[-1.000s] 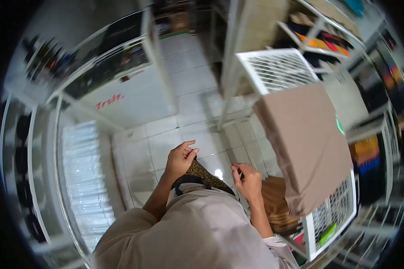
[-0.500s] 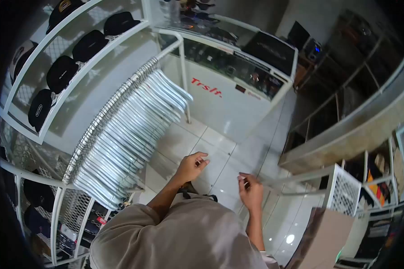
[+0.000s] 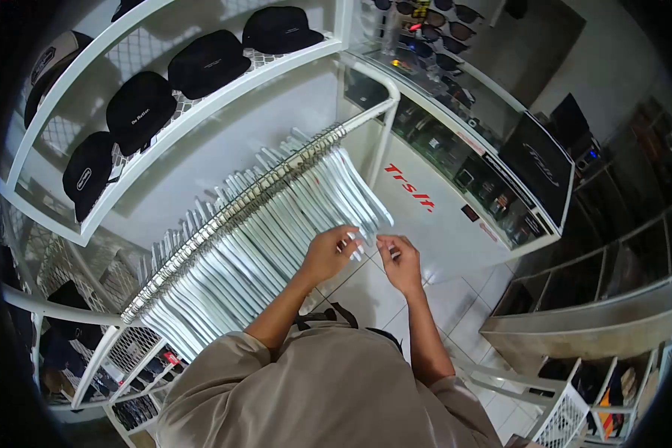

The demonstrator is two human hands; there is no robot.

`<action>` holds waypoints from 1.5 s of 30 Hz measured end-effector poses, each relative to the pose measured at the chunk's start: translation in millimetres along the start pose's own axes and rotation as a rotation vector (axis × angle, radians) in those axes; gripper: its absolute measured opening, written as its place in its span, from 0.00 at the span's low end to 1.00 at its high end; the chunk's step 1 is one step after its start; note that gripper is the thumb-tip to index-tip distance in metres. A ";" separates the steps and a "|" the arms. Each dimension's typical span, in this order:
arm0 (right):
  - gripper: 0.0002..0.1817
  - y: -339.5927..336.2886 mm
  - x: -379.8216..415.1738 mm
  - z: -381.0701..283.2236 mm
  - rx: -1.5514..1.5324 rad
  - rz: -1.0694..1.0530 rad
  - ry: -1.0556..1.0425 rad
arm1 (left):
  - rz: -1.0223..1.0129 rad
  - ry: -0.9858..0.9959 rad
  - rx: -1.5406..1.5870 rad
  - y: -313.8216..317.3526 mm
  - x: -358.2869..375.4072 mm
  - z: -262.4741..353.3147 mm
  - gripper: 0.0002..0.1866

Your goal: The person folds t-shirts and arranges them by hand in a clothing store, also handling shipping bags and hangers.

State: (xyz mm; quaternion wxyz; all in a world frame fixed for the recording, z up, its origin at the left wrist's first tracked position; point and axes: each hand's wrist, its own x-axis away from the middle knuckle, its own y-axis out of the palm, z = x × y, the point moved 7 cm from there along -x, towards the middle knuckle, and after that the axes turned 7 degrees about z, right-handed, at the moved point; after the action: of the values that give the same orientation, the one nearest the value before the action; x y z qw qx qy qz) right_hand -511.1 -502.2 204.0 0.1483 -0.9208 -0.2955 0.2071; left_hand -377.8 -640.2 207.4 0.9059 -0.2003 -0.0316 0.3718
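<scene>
A dense row of white hangers [image 3: 254, 261] hangs by metal hooks from a white rail [image 3: 366, 113]. My left hand [image 3: 330, 255] is at the lower ends of the hangers near the row's right end, fingers loosely curved and apart. White hanger tips show beside and between its fingertips. Just to the right is my right hand [image 3: 400, 263], its fingers half bent and its thumb apart from them. Its fingertips come close to the end of the rightmost hanger, and nothing shows in its grip.
Black caps [image 3: 143, 112] line a white shelf [image 3: 216, 112] behind the rail. Beyond the rail's right end stands a glass display counter [image 3: 455, 179] with sunglasses [image 3: 444, 33] above it. Dark shelving [image 3: 597, 261] runs along the right. A low white rack [image 3: 567, 418] stands at lower right.
My view has turned, and the hanger row now lies nearer in front of me. Both hands have moved from over the floor up to the hangers' right end and closer together.
</scene>
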 end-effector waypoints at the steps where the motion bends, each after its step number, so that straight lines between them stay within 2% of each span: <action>1: 0.09 8.8 -17.7 0.4 -0.001 -0.021 -0.002 | 0.046 0.033 -0.013 -3.0 -14.1 -2.1 0.16; 7: 0.10 65.1 -120.3 24.9 -0.056 -0.116 -0.026 | 0.251 -0.012 -0.075 -12.7 -78.8 2.8 0.15; 9: 0.13 83.3 -151.1 36.7 -0.088 -0.133 -0.034 | 0.345 0.068 -0.190 -13.5 -95.3 5.6 0.16; 12: 0.17 112.4 -187.8 51.6 -0.131 -0.238 -0.130 | 0.432 0.062 -0.234 -12.0 -117.8 0.9 0.16; 13: 0.20 124.3 -196.5 58.2 -0.115 -0.318 -0.117 | 0.449 0.047 -0.231 -11.2 -123.2 -0.2 0.16; 16: 0.23 148.9 -211.3 72.0 -0.223 -0.418 -0.068 | 0.514 0.080 -0.296 -5.4 -135.1 -4.6 0.17; 17: 0.24 170.6 -218.4 97.4 -0.302 -0.412 -0.138 | 0.523 0.042 -0.339 -3.6 -136.8 -2.9 0.17; 18: 0.24 170.7 -222.3 94.6 -0.308 -0.428 -0.145 | 0.539 0.034 -0.343 -1.4 -138.2 -1.8 0.17; 20: 0.24 178.7 -220.7 95.7 -0.342 -0.562 -0.022 | 0.538 -0.014 -0.351 3.3 -137.5 -2.9 0.18; 21: 0.24 180.4 -220.5 93.1 -0.351 -0.577 -0.032 | 0.523 -0.027 -0.376 6.1 -137.2 -3.2 0.18; 23: 0.23 181.5 -215.1 98.6 -0.389 -0.624 0.102 | 0.537 -0.045 -0.401 10.8 -136.7 -2.6 0.19; 24: 0.23 179.4 -213.1 96.1 -0.390 -0.637 0.095 | 0.533 -0.058 -0.416 14.3 -136.7 -1.9 0.19; 26: 0.22 160.0 -213.7 85.4 -0.208 -0.424 -0.145 | 0.557 -0.070 -0.380 19.6 -133.1 -1.1 0.19; 28: 0.21 145.0 -210.2 72.4 -0.161 -0.366 -0.186 | 0.607 -0.035 -0.384 19.8 -129.8 3.8 0.18; 30: 0.22 128.8 -211.4 64.8 -0.137 -0.257 -0.291 | 0.585 -0.088 -0.383 23.0 -126.2 2.1 0.18; 34: 0.23 93.1 -216.3 65.2 -0.155 -0.321 -0.207 | 0.598 -0.060 -0.314 28.4 -123.0 6.8 0.18; 35: 0.22 76.7 -213.0 62.0 -0.106 -0.200 -0.325 | 0.589 -0.053 -0.292 29.7 -122.2 9.9 0.18; 36: 0.22 63.0 -209.9 64.4 -0.095 -0.179 -0.316 | 0.568 -0.040 -0.286 31.3 -123.5 14.1 0.18; 39: 0.20 21.5 -197.8 76.7 -0.084 -0.251 -0.200 | 0.539 0.031 -0.295 40.5 -128.8 22.5 0.18; 42: 0.19 -34.4 -175.9 64.7 -0.010 -0.229 -0.092 | 0.456 0.113 -0.312 58.9 -134.7 40.4 0.19; 43: 0.17 -50.2 -168.3 64.3 0.015 -0.130 -0.177 | 0.371 0.073 -0.268 68.5 -135.2 46.3 0.22; 44: 0.17 -64.7 -158.7 69.9 0.037 -0.087 -0.151 | 0.322 0.096 -0.255 75.6 -134.7 54.0 0.22; 45: 0.16 -77.4 -146.7 69.9 -0.035 -0.095 -0.067 | 0.324 0.263 -0.339 81.4 -130.7 70.9 0.25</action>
State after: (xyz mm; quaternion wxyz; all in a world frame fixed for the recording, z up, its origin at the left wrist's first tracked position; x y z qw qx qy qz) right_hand -689.7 -520.0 216.9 0.1319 -0.9006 -0.3473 0.2255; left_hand -540.5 -653.5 252.9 0.7844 -0.3983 0.0569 0.4720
